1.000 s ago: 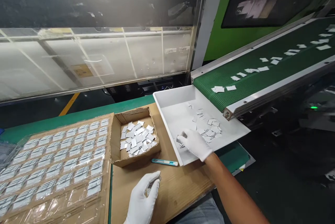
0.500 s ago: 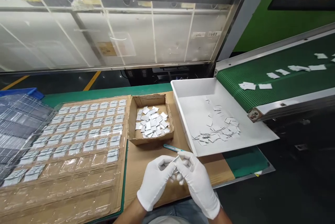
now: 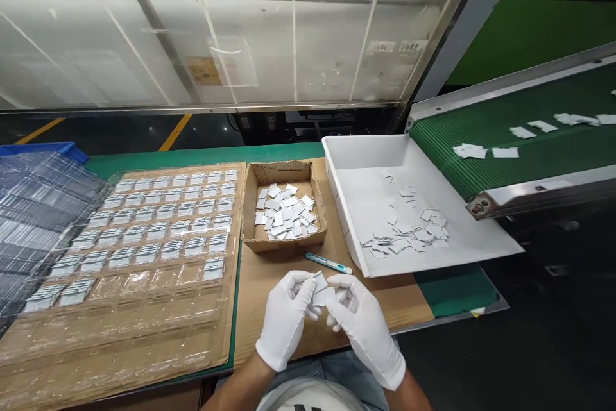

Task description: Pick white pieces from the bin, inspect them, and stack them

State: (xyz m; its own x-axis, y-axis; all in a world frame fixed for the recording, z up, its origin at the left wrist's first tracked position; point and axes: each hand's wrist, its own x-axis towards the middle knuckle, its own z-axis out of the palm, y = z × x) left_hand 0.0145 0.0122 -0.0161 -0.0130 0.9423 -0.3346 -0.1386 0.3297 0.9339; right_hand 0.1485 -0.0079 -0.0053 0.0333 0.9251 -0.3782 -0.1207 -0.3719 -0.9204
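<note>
Small white pieces (image 3: pixel 321 290): pinched between my left hand (image 3: pixel 285 316) and right hand (image 3: pixel 362 326), both grips closed on them, above the cardboard-covered tabletop (image 3: pixel 269 283), near the blue-tipped cutter (image 3: pixel 329 263).

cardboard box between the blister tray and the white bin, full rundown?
The cardboard box is small, brown, open-topped and shallow, with rough, slightly bent walls. It sits upright on a cardboard sheet, holding a loose heap of small white flat pieces. A teal-tipped tool lies just in front. Neither hand touches it.
</note>
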